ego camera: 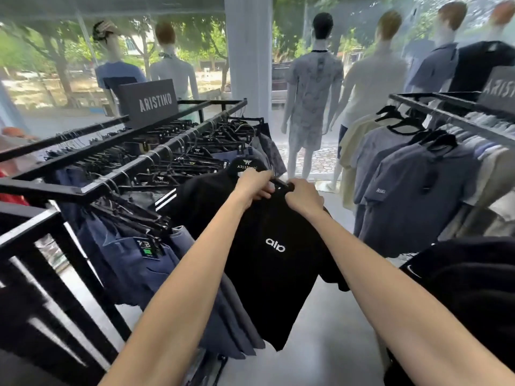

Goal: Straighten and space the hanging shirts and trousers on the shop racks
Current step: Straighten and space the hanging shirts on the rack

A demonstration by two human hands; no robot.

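Observation:
A black T-shirt (274, 263) with a white logo hangs in the aisle on a black hanger (246, 164). My left hand (255, 185) grips the shirt's shoulder at the hanger's arm. My right hand (303, 200) grips the fabric at the hanger's right end. On the left stands a black metal rack (145, 160) packed with hangers carrying navy and grey trousers (131, 254). On the right, another rack (434, 108) holds blue, cream and grey shirts (415, 188).
A dark brand sign (150, 103) sits on the left rack. Several dressed mannequins (313, 90) line the shop window behind a white pillar (248, 51). A black garment (468, 280) hangs at the near right. The pale floor aisle (331, 344) runs between the racks.

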